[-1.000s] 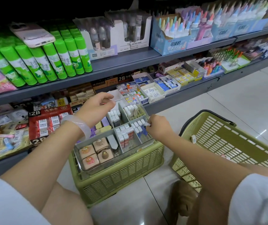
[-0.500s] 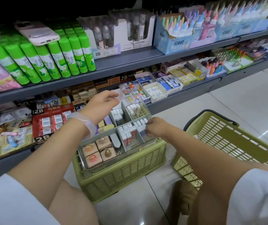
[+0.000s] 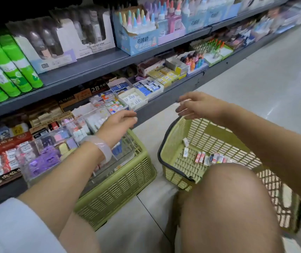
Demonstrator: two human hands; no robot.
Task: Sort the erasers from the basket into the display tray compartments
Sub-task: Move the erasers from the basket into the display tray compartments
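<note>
Right hand (image 3: pixel 199 105): grip empty, fingers spread and loosely bent, poised above the far rim of the right basket (image 3: pixel 171 139) and touching nothing. Left hand (image 3: pixel 117 123): grip also empty as far as shows, fingers relaxed and extended over the far right corner of the display tray (image 3: pixel 36 161); a pale bangle (image 3: pixel 100 147) sits on that wrist. Erasers (image 3: pixel 210 158) left to sort: two white ones lie apart near the basket's left wall, and a loose row of roughly seven or eight small red, white and blue packets lies along the basket floor toward its near edge; a knee (image 3: pixel 224 203) covers the near part, so more may be hidden and the count is a minimum. Display tray: one clear compartmented tray, resting on top of a second, left basket (image 3: pixel 120 187); its compartments already hold white, purple, pink and yellow pieces, too blurred to count, and several sections look well filled. Baskets: two, both green, standing on the floor just in front of the bottom shelf (image 3: pixel 173 99). Judgement: sorting is well advanced, with most stock apparently in the tray and about ten visible erasers still in the right basket; neither hand has a piece at present, so the next pick has not yet begun.
</note>
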